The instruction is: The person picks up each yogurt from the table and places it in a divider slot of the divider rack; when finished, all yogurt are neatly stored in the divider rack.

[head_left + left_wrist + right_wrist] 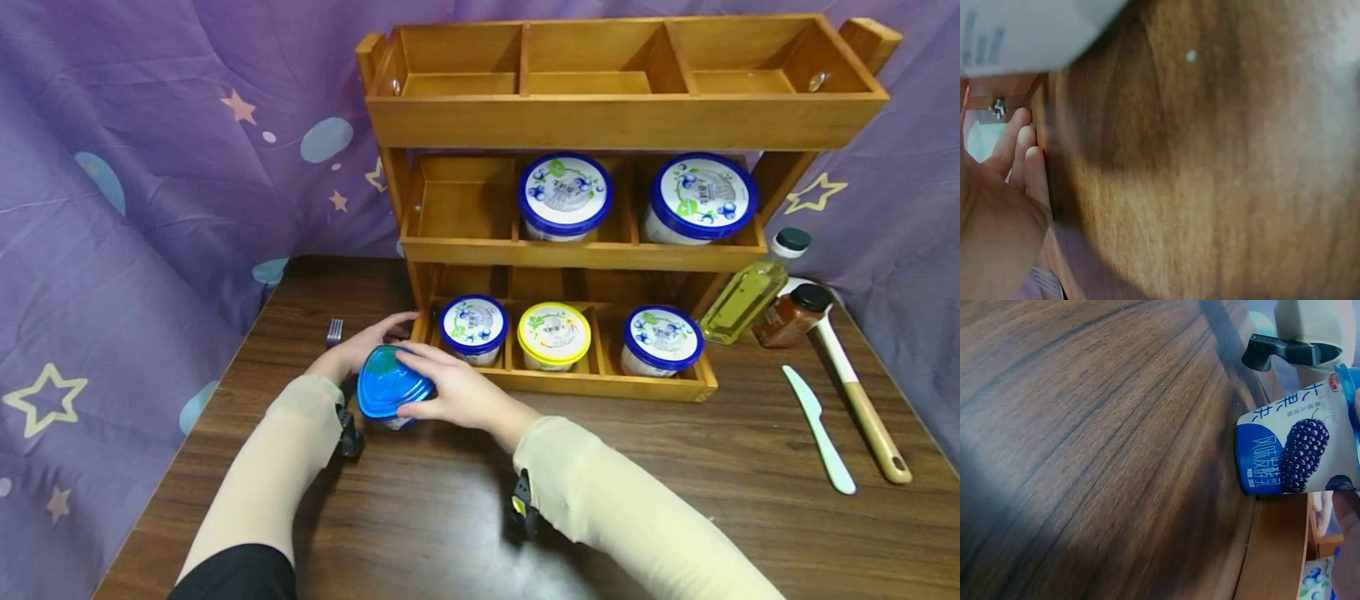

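In the head view my right hand [461, 387] grips a yogurt cup [392, 385] with a shiny blue lid, left of the wooden rack [577, 385]. The right wrist view shows the same yogurt cup [1291, 440] tilted, a blackberry printed on its white and blue side, with right-hand fingers [1349, 522] against it. Behind the cup, my left hand [363, 343] reaches to the rack's lower left corner, its fingers extended. Those fingers [1025, 147] look straight and low along the table in the left wrist view, while the cup's blurred side hangs above.
Blue-lidded tubs [474, 323] and a yellow-lidded tub [555, 335] stand in the rack's lower tiers. A fork [334, 332] lies at left. At right are an oil bottle [750, 292], a brown jar [793, 317], a pale green knife [819, 429] and a wooden-handled utensil [862, 400].
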A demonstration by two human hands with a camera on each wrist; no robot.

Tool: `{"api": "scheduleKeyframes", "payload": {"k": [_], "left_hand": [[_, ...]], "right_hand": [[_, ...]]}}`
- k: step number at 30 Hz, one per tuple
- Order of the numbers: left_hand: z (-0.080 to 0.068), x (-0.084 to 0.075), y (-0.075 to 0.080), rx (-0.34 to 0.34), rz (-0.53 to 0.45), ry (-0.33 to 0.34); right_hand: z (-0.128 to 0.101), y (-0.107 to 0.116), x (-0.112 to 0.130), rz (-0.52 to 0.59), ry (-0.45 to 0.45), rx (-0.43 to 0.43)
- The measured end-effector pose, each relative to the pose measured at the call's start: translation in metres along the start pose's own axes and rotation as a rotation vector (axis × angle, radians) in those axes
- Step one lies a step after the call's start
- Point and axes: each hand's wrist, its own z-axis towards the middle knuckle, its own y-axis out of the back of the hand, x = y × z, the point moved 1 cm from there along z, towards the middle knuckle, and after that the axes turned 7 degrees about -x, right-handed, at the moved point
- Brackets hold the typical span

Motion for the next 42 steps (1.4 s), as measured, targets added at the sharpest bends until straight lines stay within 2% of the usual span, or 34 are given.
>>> {"api": "scheduleKeyframes", "payload": {"k": [3,6,14,17,23,29,34,42], "left_hand": [[0.003,0.003,-0.001,-0.027,-0.005,0.047],[0.003,0.006,-0.001,-0.049,0.011,0.060],[-0.002,-0.001,0.001,-0.043,0.021,0.053],[0.000,0.003,0.001,-0.049,0.026,0.039],[0.001,0.003,0.000,-0.048,-0.026,0.007],[0.000,0.003,-0.002,-0.037,-0.053,0.006],[0.002,0.003,-0.003,-0.030,-0.043,0.006],[0.002,0.000,-0.004,-0.004,-0.042,0.051]], "right_hand": [[-0.007,0.007,-0.001,0.008,0.018,-0.011],[-0.017,0.014,-0.003,-0.002,0.040,-0.018],[-0.044,0.047,-0.006,-0.023,0.041,-0.058],[-0.047,0.063,-0.005,-0.037,0.054,-0.077],[-0.042,0.100,0.001,-0.083,0.077,-0.135],[-0.034,0.131,0.013,-0.089,0.139,-0.211],[-0.028,0.151,0.024,-0.095,0.180,-0.286],[-0.012,0.174,0.040,-0.119,0.202,-0.402]]}}
